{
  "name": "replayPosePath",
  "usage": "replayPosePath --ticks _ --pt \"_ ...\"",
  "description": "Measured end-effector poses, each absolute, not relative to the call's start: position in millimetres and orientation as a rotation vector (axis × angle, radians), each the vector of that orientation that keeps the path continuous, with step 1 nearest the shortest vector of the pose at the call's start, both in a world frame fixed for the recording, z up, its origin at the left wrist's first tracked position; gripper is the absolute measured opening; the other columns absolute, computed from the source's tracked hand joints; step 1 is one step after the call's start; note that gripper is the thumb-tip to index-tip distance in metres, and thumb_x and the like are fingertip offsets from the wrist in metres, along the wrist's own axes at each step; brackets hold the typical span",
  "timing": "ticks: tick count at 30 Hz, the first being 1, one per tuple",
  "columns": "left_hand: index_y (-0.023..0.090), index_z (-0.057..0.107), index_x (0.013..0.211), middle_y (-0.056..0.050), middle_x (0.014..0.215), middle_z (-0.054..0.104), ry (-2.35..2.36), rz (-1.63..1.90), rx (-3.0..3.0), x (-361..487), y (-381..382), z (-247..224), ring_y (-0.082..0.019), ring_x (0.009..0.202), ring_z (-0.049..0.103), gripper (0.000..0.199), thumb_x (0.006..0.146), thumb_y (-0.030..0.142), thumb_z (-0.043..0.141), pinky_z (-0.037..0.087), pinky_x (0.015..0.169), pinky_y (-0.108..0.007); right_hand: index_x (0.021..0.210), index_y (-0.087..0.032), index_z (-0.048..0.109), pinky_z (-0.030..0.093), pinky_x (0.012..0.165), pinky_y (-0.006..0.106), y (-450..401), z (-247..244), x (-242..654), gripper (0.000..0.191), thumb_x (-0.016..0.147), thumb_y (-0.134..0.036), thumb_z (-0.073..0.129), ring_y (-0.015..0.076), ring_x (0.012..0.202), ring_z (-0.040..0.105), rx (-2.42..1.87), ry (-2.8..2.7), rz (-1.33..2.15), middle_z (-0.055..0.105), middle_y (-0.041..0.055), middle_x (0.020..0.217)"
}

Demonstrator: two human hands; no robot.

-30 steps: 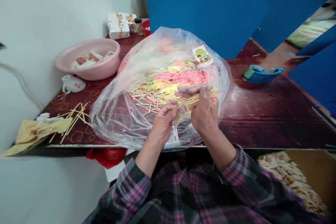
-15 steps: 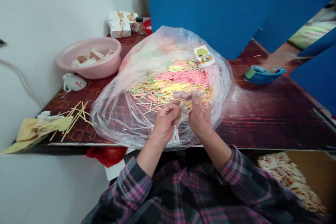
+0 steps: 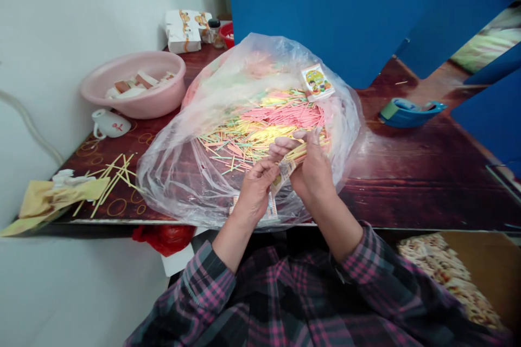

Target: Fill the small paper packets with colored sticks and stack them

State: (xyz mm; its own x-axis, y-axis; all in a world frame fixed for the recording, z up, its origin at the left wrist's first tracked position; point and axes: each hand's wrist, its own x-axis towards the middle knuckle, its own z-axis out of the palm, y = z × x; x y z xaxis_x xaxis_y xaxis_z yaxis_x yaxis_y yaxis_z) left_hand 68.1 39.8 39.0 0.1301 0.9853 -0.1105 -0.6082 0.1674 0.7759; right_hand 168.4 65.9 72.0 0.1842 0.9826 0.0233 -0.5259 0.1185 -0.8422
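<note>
In the head view, the work looks partly done. One small bunch of yellow sticks [image 3: 300,152] is in the right hand [image 3: 316,172], but a big loose heap of sticks [image 3: 285,117] lies in the clear plastic bag [image 3: 171,179], so I think most of them are left to do.

The left hand [image 3: 257,188] pinches a small see-through packet [image 3: 286,169] between thumb and fingers, over the near part of the bag. The right hand grips the bunch with its thumb up and its fingers curled behind. The packet is right by the bunch, but I can't tell if the sticks are inside it. A flat printed piece [image 3: 271,209] lies at the near side of the bag, partly hidden by the left wrist.

The sticks are thin, straight and dull, in pink, yellow, green and orange. The bag is crinkly and shiny. A small white box [image 3: 317,82] with a bright picture sits tilted on top of the bag, toward its far right.

Left of the bag are a smooth, round pink basin [image 3: 165,98], a shiny white mug [image 3: 110,123] tipped on its side, and some longer yellow sticks [image 3: 112,181] crossed in a messy pile. Right of the bag, a blue tape holder [image 3: 411,115] stands on the glossy, dark red table [image 3: 407,190].
</note>
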Motion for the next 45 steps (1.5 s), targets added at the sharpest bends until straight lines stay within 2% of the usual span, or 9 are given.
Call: replayPosePath --ticks 5,10,16,22,27,33,36,41,45 --pt "0.019 0.066 0.069 0.004 0.072 0.059 0.709 1.275 0.656 69 39 37 -0.011 0.072 0.053 0.033 0.062 0.038 0.093 0.042 0.076 -0.026 0.092 -0.029 0.05 0.064 0.075 0.038 64 75 164 0.047 0.091 -0.076 0.045 0.0198 0.075 0.077 -0.797 -0.699 1.22 0.077 -0.0018 0.078" --pt "0.019 0.068 0.072 0.001 0.092 0.068 0.697 1.281 0.606 72 37 38 -0.013 0.083 0.059 0.032 0.061 0.036 0.093 0.044 0.084 -0.028 0.091 -0.027 0.052 0.064 0.078 0.038 59 78 157 0.045 0.091 -0.072 0.049 0.0205 0.076 0.078 -0.815 -0.605 1.103 0.077 -0.0004 0.075" --pt "0.019 0.067 0.072 0.004 0.075 0.064 0.697 1.277 0.593 73 37 35 -0.011 0.075 0.058 0.034 0.061 0.037 0.093 0.044 0.079 -0.026 0.092 -0.028 0.051 0.065 0.077 0.038 64 73 156 0.045 0.093 -0.073 0.045 0.0202 0.076 0.078 -0.796 -0.553 1.172 0.077 -0.0006 0.077" --pt "0.019 0.069 0.072 0.003 0.084 0.067 0.676 1.269 0.546 74 36 35 -0.011 0.078 0.059 0.033 0.059 0.034 0.095 0.046 0.083 -0.025 0.09 -0.029 0.053 0.065 0.081 0.041 62 70 156 0.045 0.094 -0.072 0.042 0.0228 0.089 0.078 -0.847 -0.661 1.128 0.077 0.0006 0.079" --pt "0.018 0.07 0.071 0.002 0.105 0.069 0.684 1.291 0.511 74 36 36 -0.011 0.086 0.061 0.032 0.058 0.032 0.095 0.046 0.084 -0.025 0.087 -0.028 0.063 0.062 0.086 0.043 50 65 157 0.036 0.099 -0.057 0.045 0.0226 0.091 0.076 -0.886 -0.909 0.873 0.077 0.0033 0.086" --pt "0.019 0.069 0.073 0.004 0.08 0.065 0.703 1.245 0.525 72 34 39 -0.011 0.077 0.058 0.034 0.062 0.039 0.094 0.045 0.076 -0.026 0.087 -0.031 0.075 0.042 0.117 0.054 43 58 165 0.038 0.096 -0.06 0.052 0.0261 0.116 0.07 -0.897 -1.283 0.561 0.078 0.0029 0.1" --pt "0.019 0.069 0.072 0.003 0.082 0.065 0.689 1.249 0.525 72 35 40 -0.011 0.076 0.057 0.034 0.061 0.04 0.094 0.044 0.076 -0.025 0.089 -0.033 0.075 0.029 0.126 0.053 44 61 167 0.039 0.099 -0.057 0.047 0.0237 0.123 0.067 -0.881 -1.322 0.586 0.078 -0.0003 0.103" --pt "0.018 0.067 0.069 0.0 0.105 0.068 0.734 1.308 0.536 71 39 39 -0.012 0.082 0.057 0.036 0.057 0.037 0.095 0.043 0.08 -0.025 0.086 -0.027 0.076 0.047 0.114 0.047 51 65 170 0.045 0.099 -0.057 0.046 0.0232 0.119 0.068 -0.952 -1.192 0.901 0.079 0.0021 0.107" --pt "0.019 0.067 0.069 0.0 0.099 0.067 0.788 1.358 0.604 69 41 36 -0.012 0.083 0.056 0.034 0.058 0.037 0.094 0.042 0.081 -0.025 0.094 -0.025 0.078 0.053 0.103 0.045 61 60 174 0.04 0.091 -0.06 0.059 0.0233 0.11 0.072 -1.095 -1.21 1.051 0.08 0.0038 0.105"
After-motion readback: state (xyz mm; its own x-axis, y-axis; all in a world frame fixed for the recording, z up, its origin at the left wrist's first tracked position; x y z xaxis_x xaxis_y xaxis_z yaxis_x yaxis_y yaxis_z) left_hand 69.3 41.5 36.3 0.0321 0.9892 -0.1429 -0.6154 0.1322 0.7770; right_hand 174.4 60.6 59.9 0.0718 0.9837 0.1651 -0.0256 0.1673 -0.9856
